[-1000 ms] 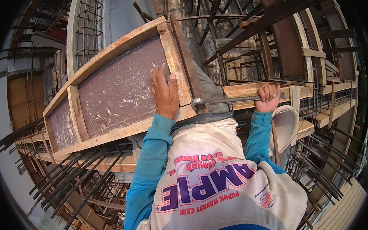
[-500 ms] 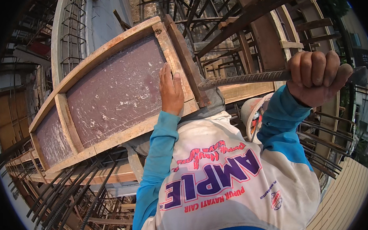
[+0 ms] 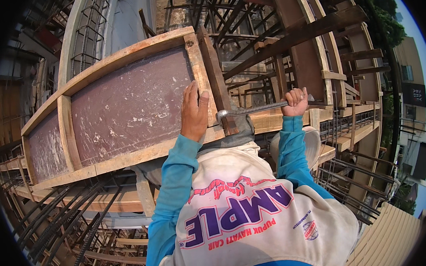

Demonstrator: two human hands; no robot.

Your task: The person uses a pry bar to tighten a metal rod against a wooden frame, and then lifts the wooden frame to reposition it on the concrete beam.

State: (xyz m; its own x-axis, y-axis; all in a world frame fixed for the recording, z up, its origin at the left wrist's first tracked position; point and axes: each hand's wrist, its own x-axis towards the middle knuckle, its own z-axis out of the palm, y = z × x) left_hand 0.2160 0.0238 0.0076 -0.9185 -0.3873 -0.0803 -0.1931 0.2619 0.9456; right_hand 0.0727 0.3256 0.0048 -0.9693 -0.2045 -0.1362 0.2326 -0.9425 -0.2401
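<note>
My left hand [image 3: 194,115] lies with fingers stretched on the right end of a framed formwork panel [image 3: 134,104], by its end batten [image 3: 200,78]. The panel has a scuffed brown face edged with wooden strips. My right hand [image 3: 295,101], fingers wrapped round, grips a ribbed steel crowbar [image 3: 255,110] near its far right end. The bar reaches left across a dark wooden plank [image 3: 215,75] beside the panel. Its bent tip is at the joint between plank and batten; how deep it sits I cannot tell.
Long rebar rods [image 3: 85,221] project at the lower left. A white bowl-shaped container [image 3: 311,144] stands beside my right forearm. Dark timber beams [image 3: 309,34] cross the upper right, and a tall rebar cage [image 3: 89,31] stands at the upper left.
My right hand has come down and to the left with the crowbar, bringing its bent tip to the panel's end. My left hand stays on the panel; the whole view has shifted slightly.
</note>
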